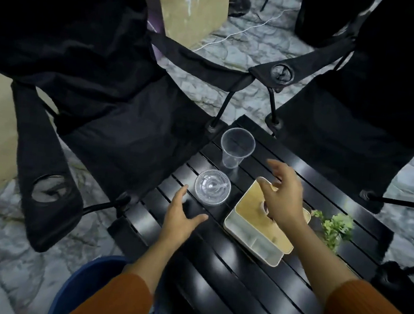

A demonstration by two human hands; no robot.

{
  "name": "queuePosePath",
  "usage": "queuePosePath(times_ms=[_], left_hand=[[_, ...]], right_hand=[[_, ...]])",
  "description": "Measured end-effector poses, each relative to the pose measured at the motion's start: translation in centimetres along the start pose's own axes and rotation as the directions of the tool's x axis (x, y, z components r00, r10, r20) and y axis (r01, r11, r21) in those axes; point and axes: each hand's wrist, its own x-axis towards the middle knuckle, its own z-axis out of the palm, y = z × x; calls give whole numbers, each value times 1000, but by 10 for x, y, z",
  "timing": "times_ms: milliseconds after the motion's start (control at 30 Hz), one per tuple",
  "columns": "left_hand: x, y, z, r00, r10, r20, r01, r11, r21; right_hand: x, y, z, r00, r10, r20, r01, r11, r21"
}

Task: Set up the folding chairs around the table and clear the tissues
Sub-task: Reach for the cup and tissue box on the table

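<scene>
Both folding chairs are unfolded: left chair point(110, 103) at the counter's point(227, 284) far-left edge, right chair point(354, 114) at its far-right corner. Left hand point(183, 220): grip released, fingers spread, beside clear lid point(212, 187). Right hand point(282, 196): grip released, over wood-topped box point(248, 210). Clear cup point(235, 148) stands upright beyond the lid.

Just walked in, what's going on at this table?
A person in orange sleeves reaches over a black slatted table. Their left hand hovers, fingers spread, beside a clear plastic lid. Their right hand hangs above a cream tissue box and holds nothing. An empty clear cup stands upright past the lid, and a green sprig lies to the right. One black folding chair stands unfolded at the far left, a second chair at the far right. No loose tissues show.
</scene>
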Motion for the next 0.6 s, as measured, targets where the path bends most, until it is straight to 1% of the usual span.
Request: queuePosePath(times_ms=[67,133,200,267,367,433,600], left_hand=[[15,6,10,1000,21,16,-20,999,-44],[27,13,18,999,39,30,-35,994,-102],[36,18,24,998,55,38,-48,987,-152],[43,20,29,998,59,20,-55,985,-165],[46,24,32,998,61,-16,-63,987,-146],[46,24,35,997,59,-54,-67,987,-150],[39,25,31,985,44,-165,-72,984,-166]], right_hand=[[25,6,9,994,-61,91,68,995,-77],[48,12,19,980,-98,176,119,986,-113],[66,20,28,959,-156,237,202,962,-184],[78,25,34,944,-184,273,254,935,-248],[86,28,39,933,-251,257,320,905,-281],[87,29,40,926,-298,232,353,902,-249],[72,20,34,923,-350,158,375,911,-174]])
